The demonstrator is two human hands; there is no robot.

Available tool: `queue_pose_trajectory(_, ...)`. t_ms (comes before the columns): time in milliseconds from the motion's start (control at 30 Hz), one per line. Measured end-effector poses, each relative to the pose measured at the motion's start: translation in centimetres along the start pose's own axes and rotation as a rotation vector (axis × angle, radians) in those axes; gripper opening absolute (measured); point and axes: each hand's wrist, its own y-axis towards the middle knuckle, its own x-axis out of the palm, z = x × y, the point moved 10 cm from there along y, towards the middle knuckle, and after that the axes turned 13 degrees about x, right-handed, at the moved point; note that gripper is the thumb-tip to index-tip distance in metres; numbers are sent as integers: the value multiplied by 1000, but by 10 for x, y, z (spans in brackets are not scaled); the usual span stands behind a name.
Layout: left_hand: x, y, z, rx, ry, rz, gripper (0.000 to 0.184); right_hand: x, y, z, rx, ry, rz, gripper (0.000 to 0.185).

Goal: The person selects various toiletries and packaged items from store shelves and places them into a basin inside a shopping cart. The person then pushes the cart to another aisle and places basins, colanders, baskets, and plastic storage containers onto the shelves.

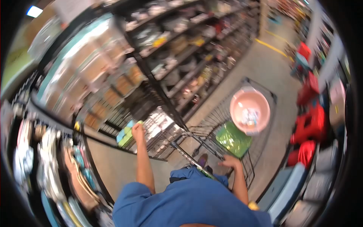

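My left hand [138,131] is raised at the shelf on the left, its fingers closed at the edge of a light green pack [127,137]. The pack's exact kind is blurred, and pale blue shows beside it. My right hand [229,162] is low at the near end of a wire shopping cart [206,126], its fingers bent over the cart's rim. Inside the cart sit a pink plastic basin [236,109] with small whitish packs [250,116] in it, and a shiny green package [233,140].
A wire rack with clear boxes [90,72] stands at left, and long dark shelves [177,49] of goods run beyond it. Red stools [312,123] and folded goods [283,187] line the right side. Hanging textiles [49,162] are at lower left. Yellow lines [274,49] mark the aisle floor.
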Motion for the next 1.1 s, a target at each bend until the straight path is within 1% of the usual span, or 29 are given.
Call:
queue_pose_trajectory(33,19,-12,4,63,21,-95,15,8,17,11,-10,-71,26,72)
queue_pose_trajectory(67,44,-27,19,134,39,-173,14,10,16,9,-25,-67,17,71)
queue_pose_trajectory(100,68,-45,37,204,48,-248,13,8,13,8,-32,-51,66,70)
queue_pose_trajectory(167,121,-84,66,353,127,-446,13,11,8,6,30,-82,12,64)
queue_pose_trajectory(233,172,-146,104,469,203,-673,16,8,-6,0,63,9,-4,62)
queue_pose_trajectory(300,218,-208,118,610,255,-955,17,12,2,6,101,-19,12,61)
queue_pose_trajectory(367,256,-276,135,769,236,-1270,20,6,-7,1,101,18,37,60)
queue_pose_trajectory(433,281,-324,124,745,236,-1494,23,8,-9,0,135,-18,4,60)
queue_pose_trajectory(467,294,-346,119,771,212,-1622,28,11,-4,1,134,-32,-1,59)
queue_pose_trajectory(500,303,-363,113,829,237,-1703,29,13,-1,4,144,-10,3,59)
queue_pose_trajectory(567,323,-388,94,840,295,-1864,29,8,0,-2,51,68,133,41)
queue_pose_trajectory(633,344,-402,73,812,330,-1944,29,6,-4,-1,102,91,127,40)
queue_pose_trajectory(700,366,-411,49,791,370,-2017,29,3,-11,-8,101,58,119,39)
queue_pose_trajectory(767,396,-411,18,728,456,-2012,32,-2,-18,-12,102,78,118,39)
queue_pose_trajectory(800,416,-409,2,751,472,-1984,32,-1,-20,-12,112,92,95,39)
queue_pose_trajectory(833,436,-406,-10,686,476,-1953,28,1,-20,-10,123,105,69,39)
queue_pose_trajectory(900,484,-398,-46,479,419,-1848,28,8,-11,-9,130,119,48,39)
queue_pose_trajectory(1033,571,-405,-84,861,466,-1694,40,12,-12,-12,129,112,-2,38)
queue_pose_trajectory(1100,601,-423,-103,934,454,-1716,52,19,-7,-8,158,138,-12,36)
